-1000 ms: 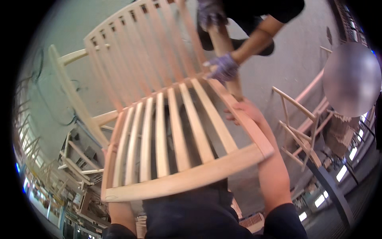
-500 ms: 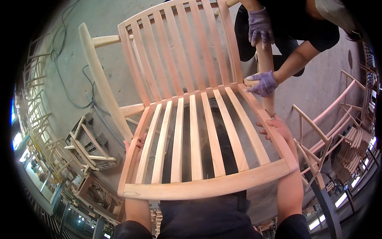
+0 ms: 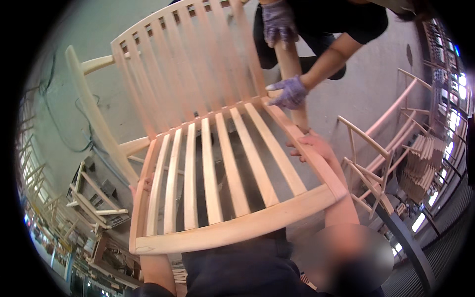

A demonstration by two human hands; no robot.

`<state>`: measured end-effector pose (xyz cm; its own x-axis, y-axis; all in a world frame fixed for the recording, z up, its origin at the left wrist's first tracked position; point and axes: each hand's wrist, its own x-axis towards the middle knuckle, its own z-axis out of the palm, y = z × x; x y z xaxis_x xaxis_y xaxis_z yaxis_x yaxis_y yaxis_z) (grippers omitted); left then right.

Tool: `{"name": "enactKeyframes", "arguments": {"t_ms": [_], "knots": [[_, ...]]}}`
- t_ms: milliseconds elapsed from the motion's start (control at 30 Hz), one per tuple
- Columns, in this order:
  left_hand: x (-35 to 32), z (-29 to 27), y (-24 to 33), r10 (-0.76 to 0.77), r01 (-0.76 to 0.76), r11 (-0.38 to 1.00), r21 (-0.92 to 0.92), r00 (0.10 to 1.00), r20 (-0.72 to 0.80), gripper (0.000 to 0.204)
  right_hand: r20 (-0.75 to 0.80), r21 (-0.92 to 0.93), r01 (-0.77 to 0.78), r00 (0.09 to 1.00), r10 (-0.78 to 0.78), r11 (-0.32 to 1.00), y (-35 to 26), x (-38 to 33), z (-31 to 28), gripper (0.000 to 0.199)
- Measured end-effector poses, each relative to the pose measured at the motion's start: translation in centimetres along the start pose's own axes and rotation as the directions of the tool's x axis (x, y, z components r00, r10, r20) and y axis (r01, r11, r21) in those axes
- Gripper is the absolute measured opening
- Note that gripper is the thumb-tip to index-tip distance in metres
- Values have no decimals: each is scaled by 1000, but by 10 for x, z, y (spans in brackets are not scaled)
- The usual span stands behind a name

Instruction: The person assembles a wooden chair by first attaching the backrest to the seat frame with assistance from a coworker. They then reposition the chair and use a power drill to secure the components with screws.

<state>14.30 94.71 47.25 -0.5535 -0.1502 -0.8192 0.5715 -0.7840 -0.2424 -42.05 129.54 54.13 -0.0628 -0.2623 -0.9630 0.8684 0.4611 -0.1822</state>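
Observation:
A wooden chair frame [image 3: 237, 228] of pale, unpainted wood fills the middle, with a slatted seat [image 3: 211, 173] and a tall slatted back [image 3: 183, 74]. My left hand [image 3: 147, 185] is closed round the left seat rail and mostly hidden behind it. On the opposite side my right hand [image 3: 316, 147] grips the right seat rail, fingers curled over toward the inside. Across from me a co-worker in purple gloves has one hand [image 3: 280, 24] on top of the right armrest [image 3: 289, 58]. The co-worker's other hand [image 3: 289, 93] sits where the armrest piece meets the seat's rear corner.
To the left, a small wooden frame [image 3: 96, 190] lies near a dark crate, with a hose [image 3: 69, 146] on the concrete floor. More chair frames [image 3: 368, 136] stand on the right beside a stack of wooden parts [image 3: 420, 166]. A grey metal beam [image 3: 408, 247] runs at lower right.
The whole view has shifted, so the chair and surroundings sit further left and look slightly turned. Both my hands keep their hold on the rails, and the co-worker's hands stay on the armrest side.

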Motion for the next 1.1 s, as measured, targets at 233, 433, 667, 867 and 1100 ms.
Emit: {"name": "enactKeyframes", "arguments": {"t_ms": [233,433,667,867,1100], "knots": [[-24,82,-80,201,-46,839,542,952,-230,76,-76,-52,25,997,-29,998,1,0,7,54],[-50,92,-110,421,-188,676,713,892,-164,72,-104,32,82,992,-78,996,0,-14,15,46],[-72,95,-117,515,-233,612,756,842,-157,73,17,261,119,992,-128,958,14,-5,-1,45],[-60,93,-121,539,-225,550,804,831,-137,68,54,147,165,983,-174,975,19,17,-15,49],[-63,73,-78,250,-98,674,732,963,-102,55,2,167,172,985,-175,971,20,26,-1,49]]}}
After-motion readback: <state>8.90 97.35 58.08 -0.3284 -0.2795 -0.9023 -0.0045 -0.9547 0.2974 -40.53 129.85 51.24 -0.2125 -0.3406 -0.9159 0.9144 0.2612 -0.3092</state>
